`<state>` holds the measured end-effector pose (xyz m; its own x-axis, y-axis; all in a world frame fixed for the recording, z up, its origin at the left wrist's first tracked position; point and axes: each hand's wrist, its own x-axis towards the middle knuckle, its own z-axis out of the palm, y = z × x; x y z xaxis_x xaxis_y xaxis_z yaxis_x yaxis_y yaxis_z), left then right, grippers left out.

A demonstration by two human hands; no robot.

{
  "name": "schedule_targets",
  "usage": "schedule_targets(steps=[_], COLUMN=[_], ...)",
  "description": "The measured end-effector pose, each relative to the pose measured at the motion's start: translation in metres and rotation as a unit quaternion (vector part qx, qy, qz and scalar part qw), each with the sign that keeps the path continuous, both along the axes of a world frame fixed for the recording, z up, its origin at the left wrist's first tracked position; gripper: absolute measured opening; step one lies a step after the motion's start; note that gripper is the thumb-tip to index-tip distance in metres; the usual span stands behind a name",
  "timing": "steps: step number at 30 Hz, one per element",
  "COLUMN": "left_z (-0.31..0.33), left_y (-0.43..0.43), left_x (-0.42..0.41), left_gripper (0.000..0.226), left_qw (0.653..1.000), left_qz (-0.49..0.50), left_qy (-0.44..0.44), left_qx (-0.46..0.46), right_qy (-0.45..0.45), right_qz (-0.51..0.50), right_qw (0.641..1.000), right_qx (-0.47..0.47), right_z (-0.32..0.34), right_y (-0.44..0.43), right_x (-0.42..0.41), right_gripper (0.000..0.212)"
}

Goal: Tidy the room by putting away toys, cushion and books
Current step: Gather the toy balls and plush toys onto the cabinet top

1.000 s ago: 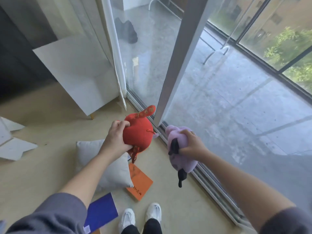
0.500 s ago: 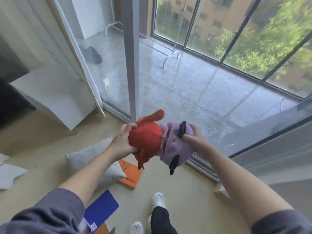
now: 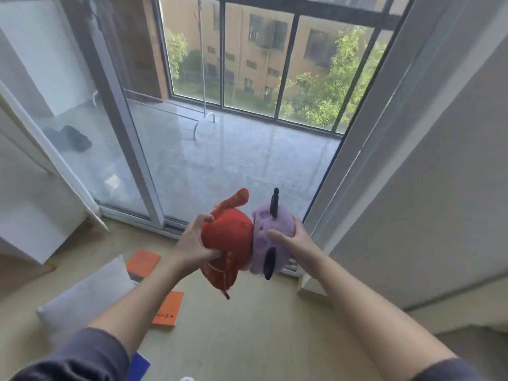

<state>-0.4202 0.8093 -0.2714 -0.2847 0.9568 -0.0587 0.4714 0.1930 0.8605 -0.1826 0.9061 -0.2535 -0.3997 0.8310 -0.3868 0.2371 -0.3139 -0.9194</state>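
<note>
Honestly, left hand (image 3: 192, 244) clutches the red plush toy (image 3: 229, 235), right hand (image 3: 298, 243) clutches the purple plush toy (image 3: 270, 225); pressed together, one could squirt loose.

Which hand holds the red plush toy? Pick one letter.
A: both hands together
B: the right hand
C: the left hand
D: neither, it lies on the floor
C: the left hand grips the red plush toy, while the right hand holds only the purple plush toy beside it.
</note>
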Motion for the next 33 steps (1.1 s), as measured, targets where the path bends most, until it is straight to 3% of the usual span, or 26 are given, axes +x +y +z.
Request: schedule_targets(steps=[3, 6, 13, 20, 25, 29, 33], left_z=[-0.003, -0.008, -0.006, -0.013, -0.029, -0.038, -0.052], left_y=[0.007, 0.011, 0.036, 0.075, 0.104, 0.132, 0.146], left_x=[0.073, 0.172, 0.357, 0.509, 0.613, 0.703, 0.788], left_gripper=[0.059, 0.059, 0.062, 0.064, 0.072, 0.075, 0.071], left_qw=[0.999, 0.995, 0.974, 0.940, 0.911, 0.883, 0.853], left_qz=[-0.036, -0.093, -0.226, -0.340, -0.412, -0.467, -0.514], left_qy=[-0.012, -0.024, -0.010, 0.028, 0.023, 0.049, 0.064], left_qx=[0.002, 0.010, 0.005, 0.009, 0.001, -0.021, -0.057], right_qy=[-0.032, -0.047, -0.096, -0.113, -0.125, -0.156, -0.194], right_qz=[0.009, -0.056, -0.239, -0.387, -0.423, -0.459, -0.494], right_qw=[0.999, 0.997, 0.962, 0.914, 0.897, 0.874, 0.846], right_qx=[0.033, 0.033, 0.087, 0.058, 0.033, -0.015, -0.053], right_z=[0.008, 0.008, 0.017, 0.005, -0.001, -0.013, -0.023], right_y=[-0.011, -0.029, -0.071, -0.094, -0.096, -0.097, -0.113], right_x=[0.073, 0.176, 0.359, 0.507, 0.602, 0.683, 0.763], right_gripper=[0.097, 0.090, 0.045, 0.060, 0.043, 0.063, 0.065])
